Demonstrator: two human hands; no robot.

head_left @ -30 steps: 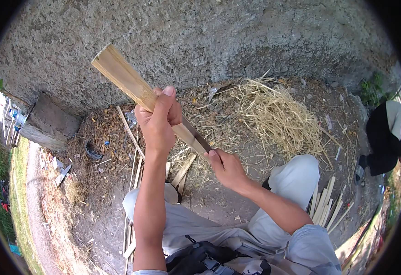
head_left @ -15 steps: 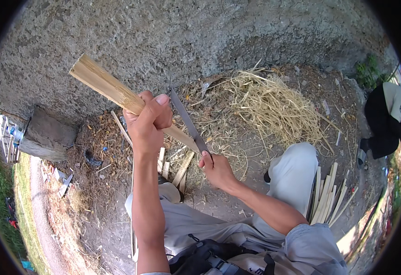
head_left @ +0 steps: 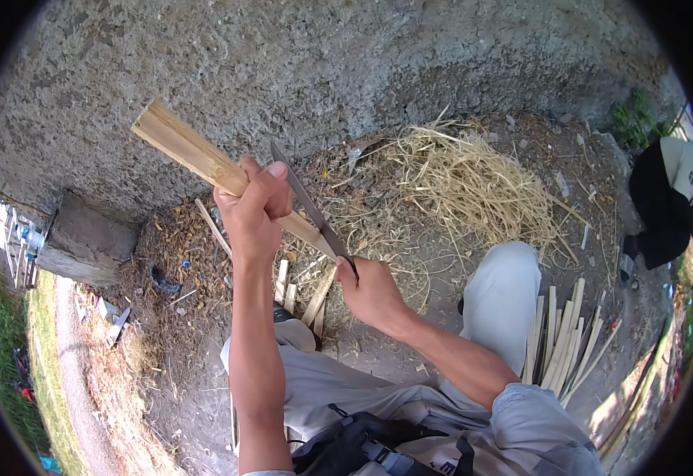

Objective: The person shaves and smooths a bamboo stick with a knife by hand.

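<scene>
My left hand is closed round a split bamboo piece, which slants from upper left to lower right. The bamboo's wide end sticks out beyond the fist, and its lower end runs down to my right hand. That hand is closed on a knife with a long dark blade. The blade points up and left, passing close by my left fist, and its lower part crosses the end of the bamboo. My right fingers hide most of the knife's handle.
A heap of pale shavings lies beyond my right knee. Bamboo strips stand to the right of that knee, with more short strips by my left foot. A rough wall rises ahead; a concrete block juts out at left.
My right hand has shifted slightly left with the knife, and the blade has swung nearer to my left fist. The bamboo has moved slightly down and to the right.
</scene>
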